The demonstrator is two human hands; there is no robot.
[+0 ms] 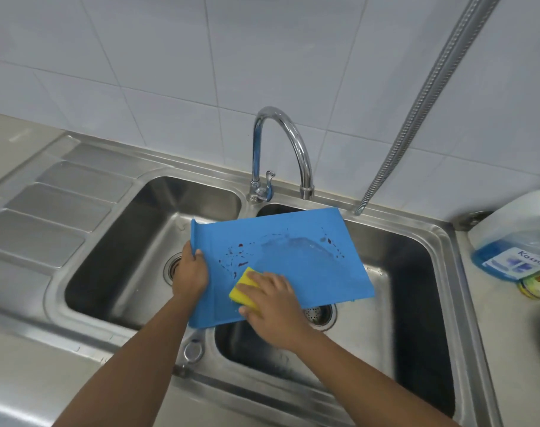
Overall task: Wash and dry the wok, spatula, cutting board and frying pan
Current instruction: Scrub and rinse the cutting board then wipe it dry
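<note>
A blue cutting board (pixel 296 260) is held nearly flat over the divider of a double steel sink (pixel 114 272). Dark red specks and a wet patch mark its top. My left hand (pixel 191 271) grips the board's left edge, just below its raised lip. My right hand (pixel 273 306) presses a yellow sponge (pixel 244 288) onto the board's near part, fingers curled over it. No wok, spatula or frying pan is in view.
A chrome faucet (pixel 281 149) arches over the right basin, with no water running. A ribbed drainboard (pixel 46 204) lies to the left. At the right stand a bottle of blue liquid (pixel 518 241) and a small yellow item (pixel 538 288). A metal hose (pixel 422 100) hangs at the wall.
</note>
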